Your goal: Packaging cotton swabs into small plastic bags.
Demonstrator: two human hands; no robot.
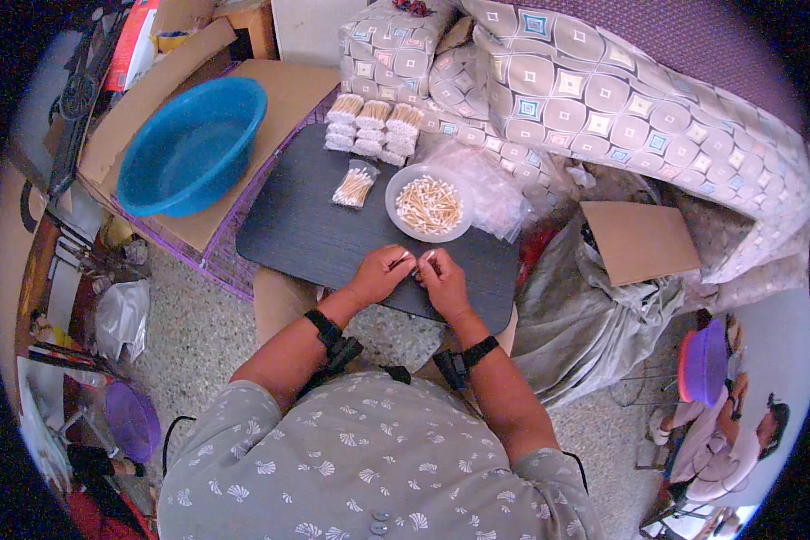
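Over the near edge of a small dark table [288, 202], my left hand [382, 274] and my right hand [443, 281] meet with fingertips pinched together. Small pale spots show at the fingertips; whether these are nails or swab tips I cannot make out. Just beyond my hands stands a white bowl [392, 216] full of loose cotton swabs [428, 205]. A clear packet of cotton swabs [355, 184] lies left of the bowl. Stacked packs of cotton swabs [373, 129] are at the table's far edge. Clear plastic bags [481, 184] lie right of the bowl.
A blue basin [193, 148] rests on cardboard [283, 81] over a purple wire cage [209, 259] at the left. A patterned covered sofa [594, 81] borders the far right. Grey cloth [571, 315] and a cardboard piece [641, 241] lie right. Another person [720, 450] sits at far right.
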